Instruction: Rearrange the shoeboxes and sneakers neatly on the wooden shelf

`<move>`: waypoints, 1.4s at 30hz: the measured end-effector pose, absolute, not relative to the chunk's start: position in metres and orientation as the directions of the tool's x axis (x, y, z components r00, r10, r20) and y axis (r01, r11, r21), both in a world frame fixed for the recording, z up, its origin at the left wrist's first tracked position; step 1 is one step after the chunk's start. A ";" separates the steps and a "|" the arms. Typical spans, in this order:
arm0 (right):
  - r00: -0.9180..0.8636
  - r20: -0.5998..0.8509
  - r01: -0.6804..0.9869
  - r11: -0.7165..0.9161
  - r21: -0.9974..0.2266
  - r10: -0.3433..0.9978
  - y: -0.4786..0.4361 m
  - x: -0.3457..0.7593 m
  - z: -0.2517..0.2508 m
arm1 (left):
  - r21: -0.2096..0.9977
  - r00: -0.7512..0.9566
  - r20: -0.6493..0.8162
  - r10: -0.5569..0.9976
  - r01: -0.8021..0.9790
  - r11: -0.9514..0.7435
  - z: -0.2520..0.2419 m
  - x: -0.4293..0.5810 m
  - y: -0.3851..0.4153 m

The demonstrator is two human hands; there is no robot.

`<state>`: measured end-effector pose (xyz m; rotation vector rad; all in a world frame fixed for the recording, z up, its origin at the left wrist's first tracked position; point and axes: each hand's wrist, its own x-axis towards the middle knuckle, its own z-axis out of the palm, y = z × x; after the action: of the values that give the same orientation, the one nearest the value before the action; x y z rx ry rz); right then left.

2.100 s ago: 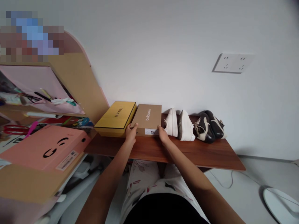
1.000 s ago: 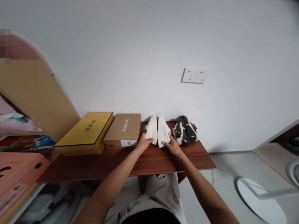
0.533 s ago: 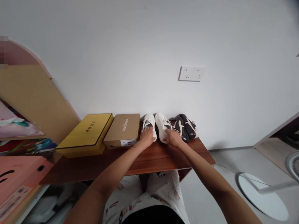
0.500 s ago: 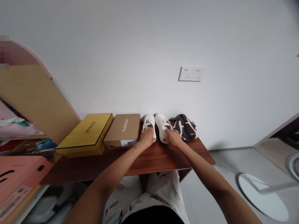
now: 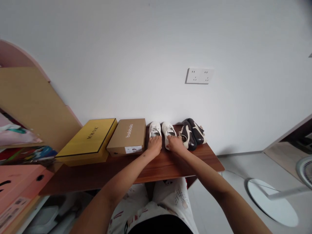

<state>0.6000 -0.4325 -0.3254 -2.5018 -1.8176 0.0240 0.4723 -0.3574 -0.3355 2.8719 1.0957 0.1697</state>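
Two white shoes stand side by side on the brown wooden table [image 5: 156, 167], toes toward the wall. My left hand [image 5: 154, 145] is closed on the heel of the left white shoe [image 5: 155, 127]. The heel of the right white shoe [image 5: 167, 128] is gripped by my right hand [image 5: 174, 143]. Both heels are largely hidden by the fingers. Just right of my right hand, a pair of dark shoes [image 5: 187, 134] with cream stripes rests on the table.
A brown shoe box [image 5: 129, 134] and a yellow box [image 5: 89, 138] lie left of the white shoes. Far left is a pink box [image 5: 20, 182]. A socket plate [image 5: 199, 76] is on the wall. A white fan base [image 5: 271, 201] stands on the floor at right.
The right white shoe has turned straighter and moved left, closer to the left one. My right hand has shifted left with it. The left white shoe's toe sits slightly nearer to me.
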 end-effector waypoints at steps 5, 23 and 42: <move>0.303 0.034 0.953 -0.302 -0.033 0.952 -0.428 0.594 -0.329 | 0.100 0.741 0.098 0.664 0.657 -0.747 -0.340 0.474 -0.356; 0.273 0.162 0.957 -0.251 -0.149 0.948 -0.439 0.599 -0.337 | 0.088 0.725 0.165 0.669 0.664 -0.742 -0.337 0.467 -0.364; 0.751 0.068 0.483 -0.477 -0.734 0.656 -0.532 0.780 -0.377 | 0.856 0.703 0.063 0.708 0.327 -0.401 -0.388 0.595 -0.433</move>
<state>0.7800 -0.5323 -0.3768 -2.1688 -0.8512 0.2845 0.5945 -0.4327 -0.3879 2.0053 0.7931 0.5314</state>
